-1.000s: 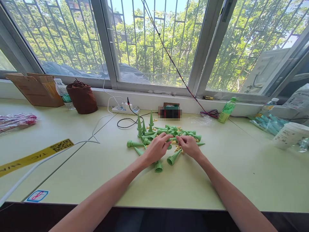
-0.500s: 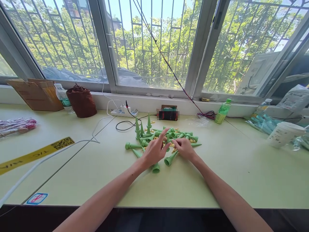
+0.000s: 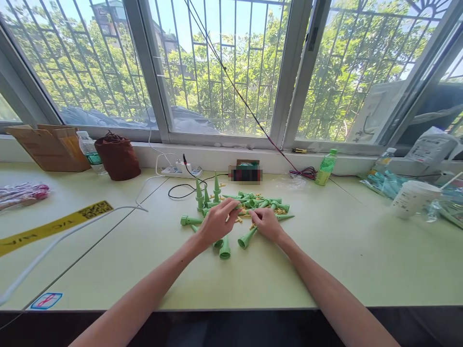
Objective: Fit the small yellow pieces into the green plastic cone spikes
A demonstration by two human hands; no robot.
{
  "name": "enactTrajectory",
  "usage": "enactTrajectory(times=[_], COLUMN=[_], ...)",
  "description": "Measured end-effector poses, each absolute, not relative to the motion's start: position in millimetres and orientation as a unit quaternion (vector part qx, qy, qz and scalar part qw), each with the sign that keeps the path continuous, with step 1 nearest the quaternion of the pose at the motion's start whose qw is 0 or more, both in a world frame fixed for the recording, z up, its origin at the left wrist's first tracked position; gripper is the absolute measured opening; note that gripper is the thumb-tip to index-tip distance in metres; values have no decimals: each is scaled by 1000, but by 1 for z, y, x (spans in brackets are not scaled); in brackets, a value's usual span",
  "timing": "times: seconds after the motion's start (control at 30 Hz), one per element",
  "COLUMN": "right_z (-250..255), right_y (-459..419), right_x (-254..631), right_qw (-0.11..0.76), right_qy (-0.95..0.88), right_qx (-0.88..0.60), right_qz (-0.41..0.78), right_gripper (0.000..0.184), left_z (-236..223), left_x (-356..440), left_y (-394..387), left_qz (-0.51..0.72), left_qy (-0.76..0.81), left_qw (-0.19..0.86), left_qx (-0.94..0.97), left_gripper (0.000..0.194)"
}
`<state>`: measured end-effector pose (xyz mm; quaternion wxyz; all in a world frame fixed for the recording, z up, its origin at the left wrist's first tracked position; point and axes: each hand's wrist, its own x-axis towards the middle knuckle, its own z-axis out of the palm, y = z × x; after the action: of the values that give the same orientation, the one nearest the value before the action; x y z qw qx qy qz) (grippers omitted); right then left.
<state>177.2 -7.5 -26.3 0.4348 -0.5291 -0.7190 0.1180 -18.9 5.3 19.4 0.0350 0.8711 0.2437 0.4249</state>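
A heap of green plastic cone spikes (image 3: 253,202) mixed with small yellow pieces (image 3: 239,220) lies in the middle of the pale green table (image 3: 325,270). Three spikes (image 3: 216,188) stand upright at the heap's back left. My left hand (image 3: 216,222) rests on the heap's left side, fingers curled and pinched around a green spike. My right hand (image 3: 266,223) sits on the heap's front right with fingers closed over something small that I cannot make out. A loose green spike (image 3: 247,237) lies between the two hands.
On the sill side stand a brown pouch (image 3: 117,156), a water bottle (image 3: 89,152), cardboard (image 3: 48,146), a power strip (image 3: 181,171) with cables, and a green bottle (image 3: 325,167). A paper cup (image 3: 410,198) and bags sit right. A yellow tape strip (image 3: 54,225) lies left.
The view has shifted, so the heap sits a little further left. My left hand's stretched fingers have curled down onto the heap. My right hand stays on the heap's front.
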Motion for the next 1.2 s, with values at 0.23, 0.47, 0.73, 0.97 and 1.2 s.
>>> enactTrajectory(times=[0.23,0.47,0.73,0.97,1.2], right_z=[-25,-26,-24,-24,-24], right_y=[-10,-11,-12,-12,-13], right_x=[177,177,179,178,179], right_qw=[436,437,434,430,431], right_qy=[-719,-720,-719,-721,-722], right_qx=[-523,-521,-524,-526,-521], right_qz=[138,139,140,137,146], right_gripper=[48,47,47,47,47], left_z=[50,51,37,22,21], left_x=[-76,-129,-137,-136,-134], left_y=[20,45,74,77,72], left_qz=[467,370,319,287,305], left_qy=[419,550,576,567,556], left_qw=[70,114,114,132,124], left_qx=[776,740,744,761,763], left_gripper=[18,25,25,23,25])
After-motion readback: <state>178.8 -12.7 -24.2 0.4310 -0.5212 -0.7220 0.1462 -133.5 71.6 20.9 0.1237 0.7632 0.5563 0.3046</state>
